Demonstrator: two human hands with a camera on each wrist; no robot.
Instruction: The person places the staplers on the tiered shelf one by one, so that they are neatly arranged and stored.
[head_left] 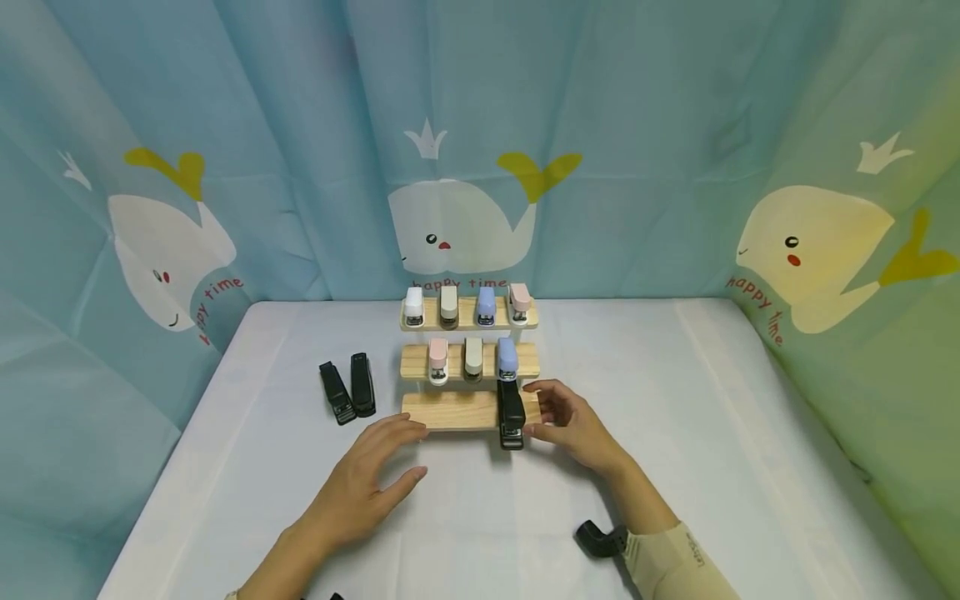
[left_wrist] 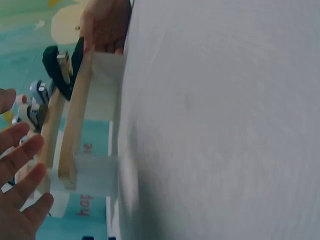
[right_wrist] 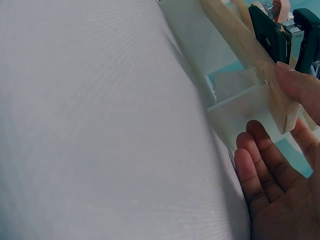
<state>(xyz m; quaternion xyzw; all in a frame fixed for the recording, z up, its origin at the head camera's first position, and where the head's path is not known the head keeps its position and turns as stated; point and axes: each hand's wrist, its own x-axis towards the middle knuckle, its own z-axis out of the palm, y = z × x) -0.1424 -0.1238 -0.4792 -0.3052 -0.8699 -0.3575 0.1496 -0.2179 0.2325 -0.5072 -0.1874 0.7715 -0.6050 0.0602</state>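
A black stapler (head_left: 512,417) lies on the bottom tier of a three-tier wooden display rack (head_left: 450,412), its front end jutting past the board's edge. Beside it, at the rack's right end, is my right hand (head_left: 573,427). In the right wrist view its thumb (right_wrist: 297,87) reaches the stapler's base, while the other fingers spread loosely below the board's end. My left hand (head_left: 367,483) hovers by the rack's left front corner, fingers spread and holding nothing. On the upper tiers stand several small staplers, among them a blue one (head_left: 507,357) and a pink one (head_left: 438,358).
Left of the rack, two more black staplers lie on the white table: one tilted (head_left: 337,392), one straighter (head_left: 362,385). A curved black object (head_left: 600,540) is by the right sleeve (head_left: 678,558). Behind the table hangs a blue whale-print curtain (head_left: 637,167).
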